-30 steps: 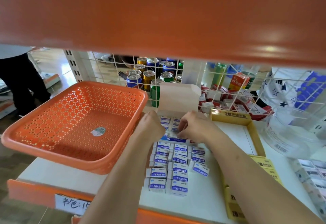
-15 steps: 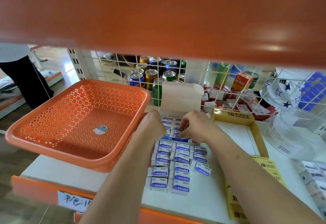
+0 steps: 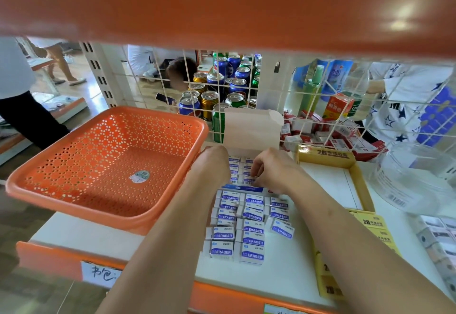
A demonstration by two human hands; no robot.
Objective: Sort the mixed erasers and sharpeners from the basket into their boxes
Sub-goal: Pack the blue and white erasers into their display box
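- One orange basket (image 3: 106, 165): perforated plastic, rectangular with rounded corners. It sits at the left end of the shelf (image 3: 98, 234) and juts out past its left edge. There is one round sticker (image 3: 139, 176) on its floor.
- About thirteen loose erasers (image 3: 253, 229) lie flat in three rough columns near the shelf's front edge. They are small white blocks in blue-and-white paper sleeves. One at the right is skewed.
- One eraser box (image 3: 251, 128) of white card stands just behind them toward the back edge, with its lid flap upright. More erasers are packed in rows inside, too hidden to count.
- One yellow box (image 3: 355, 178), a shallow card tray, is just right of the eraser box.
- One clear tub (image 3: 414, 178) of round plastic is at the shelf's right end.
- Left hand (image 3: 212, 165): the forearm reaches forward and the hand rests at the eraser box's left wall beside the basket rim. The fingers are out of sight, so its grip cannot be told.
- Right hand (image 3: 271, 170): it is arched over the eraser box, knuckles up. Curled fingers and thumb pinch one eraser (image 3: 248, 179) in the nearest row.
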